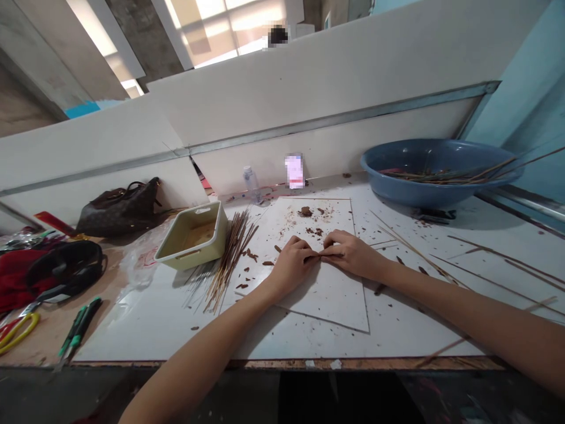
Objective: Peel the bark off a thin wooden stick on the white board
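Over a white board [322, 306] on the table, my left hand [295, 259] and my right hand [346, 252] meet fingertip to fingertip. Both are closed in a pinch around something small and thin, mostly hidden by the fingers; it may be brown, but I cannot make out its kind. Just beyond the hands lie brown crumbs [314, 231] and a small brown lump [305, 211]. Several flat brown pieces [268, 263] are scattered left of my left hand.
A bundle of thin brown sticks [229, 253] lies beside a pale green basin [194, 256]. At the back right stands a large blue basin [410, 191] holding sticks. Loose sticks [489, 280] lie on the right. A clear bottle [251, 184] and a phone [295, 171] stand at the back.
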The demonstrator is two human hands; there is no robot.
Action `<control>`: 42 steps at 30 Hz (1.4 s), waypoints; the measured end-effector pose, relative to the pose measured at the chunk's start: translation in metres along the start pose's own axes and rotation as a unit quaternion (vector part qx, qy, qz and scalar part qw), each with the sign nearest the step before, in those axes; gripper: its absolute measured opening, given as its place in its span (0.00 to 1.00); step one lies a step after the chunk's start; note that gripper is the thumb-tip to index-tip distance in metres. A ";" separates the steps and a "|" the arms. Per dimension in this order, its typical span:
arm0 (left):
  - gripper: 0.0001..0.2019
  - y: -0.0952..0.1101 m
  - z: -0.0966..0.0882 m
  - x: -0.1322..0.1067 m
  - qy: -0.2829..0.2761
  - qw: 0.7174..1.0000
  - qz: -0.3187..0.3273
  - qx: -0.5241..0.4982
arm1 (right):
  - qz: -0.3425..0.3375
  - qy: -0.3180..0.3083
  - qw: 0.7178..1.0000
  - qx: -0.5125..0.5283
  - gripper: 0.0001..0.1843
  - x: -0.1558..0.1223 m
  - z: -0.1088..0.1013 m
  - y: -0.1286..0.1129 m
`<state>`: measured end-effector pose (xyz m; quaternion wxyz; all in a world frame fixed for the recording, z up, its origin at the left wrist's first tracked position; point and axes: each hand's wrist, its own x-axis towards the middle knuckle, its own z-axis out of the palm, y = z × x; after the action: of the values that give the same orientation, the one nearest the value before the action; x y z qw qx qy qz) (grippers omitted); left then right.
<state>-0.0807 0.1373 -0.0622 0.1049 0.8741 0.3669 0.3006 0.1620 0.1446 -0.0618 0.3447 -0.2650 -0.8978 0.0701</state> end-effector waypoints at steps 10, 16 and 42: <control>0.05 -0.002 0.002 0.002 0.019 0.999 -0.032 -0.005 | 0.021 -0.019 0.999 -0.021 0.15 0.002 -0.001 0.001; 0.08 0.001 0.002 0.000 0.042 0.999 -0.007 0.014 | 0.057 0.013 0.998 0.038 0.15 -0.005 -0.019 0.007; 0.10 -0.011 -0.001 0.001 0.041 0.999 -0.017 0.009 | 0.009 -0.033 0.999 -0.020 0.17 -0.012 -0.017 0.014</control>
<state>-0.0866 0.1455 -0.0655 0.0870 0.8557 0.3882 0.3308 0.1861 0.1491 -0.0604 0.3090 -0.2774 -0.9075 0.0635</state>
